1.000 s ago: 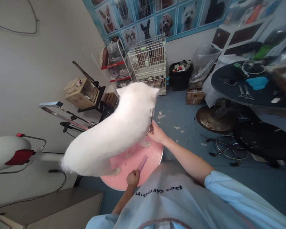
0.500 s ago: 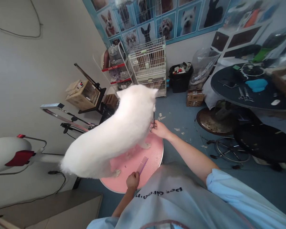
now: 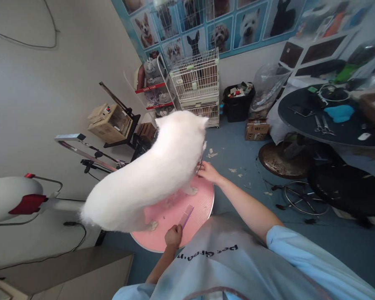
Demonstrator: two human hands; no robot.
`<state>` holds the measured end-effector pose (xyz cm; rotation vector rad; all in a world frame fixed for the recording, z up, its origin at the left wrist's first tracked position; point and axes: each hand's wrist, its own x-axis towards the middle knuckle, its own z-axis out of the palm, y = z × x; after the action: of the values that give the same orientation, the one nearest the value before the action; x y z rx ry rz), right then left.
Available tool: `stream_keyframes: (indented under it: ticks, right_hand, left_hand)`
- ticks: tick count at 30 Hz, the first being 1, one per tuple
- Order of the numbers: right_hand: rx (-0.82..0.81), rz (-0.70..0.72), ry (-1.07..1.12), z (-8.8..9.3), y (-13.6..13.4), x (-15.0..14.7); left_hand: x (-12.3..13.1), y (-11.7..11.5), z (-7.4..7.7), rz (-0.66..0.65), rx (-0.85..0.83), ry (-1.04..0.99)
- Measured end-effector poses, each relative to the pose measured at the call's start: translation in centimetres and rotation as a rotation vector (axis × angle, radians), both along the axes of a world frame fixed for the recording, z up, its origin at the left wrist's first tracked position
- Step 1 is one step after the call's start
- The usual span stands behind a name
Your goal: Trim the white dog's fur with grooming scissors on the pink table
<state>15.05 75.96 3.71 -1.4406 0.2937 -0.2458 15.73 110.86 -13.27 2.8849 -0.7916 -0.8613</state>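
Note:
A white, fluffy dog [image 3: 143, 179] stands on a round pink grooming table [image 3: 203, 200], its head turned away from me. My right hand [image 3: 208, 171] is closed on the handles of a pair of scissors [image 3: 201, 159], whose blades point up along the dog's chest. A tuft of white fur hangs at the blade tips. Lower down, my left hand [image 3: 173, 236] grips a purple comb [image 3: 186, 216] over the pink tabletop, apart from the dog. The dog's face is hidden from this side.
A grooming arm [image 3: 81, 152] and a white dryer [image 3: 12, 200] stand left. At the back are wire cages [image 3: 195, 79] and a black bin [image 3: 238, 102]. Right, a dark round table [image 3: 300, 118] bears more scissors; a black stool [image 3: 346, 191] is below. Fur clippings lie on the floor.
My right hand has shifted slightly down, and the scissors have tilted, their tips leaning a little right. My left hand and the comb have hardly moved. The dog keeps its stance.

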Motion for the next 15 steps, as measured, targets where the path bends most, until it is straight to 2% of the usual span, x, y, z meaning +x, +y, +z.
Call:
stream_keyframes:
  ticks: [3,12,15]
  right_hand:
    - [0.144,0.032,0.001,-0.6,0.7,-0.2]
    - [0.16,0.044,-0.005,-1.3,0.4,-0.5]
    - [0.118,0.062,0.023,-1.8,0.3,-0.3]
  left_hand:
    - [0.0,0.0,0.2,-0.03,-0.025,0.012]
    - [-0.2,-0.4,1.0,-0.081,-0.03,0.034]
    - [-0.2,-0.5,1.3,-0.022,0.019,0.092]
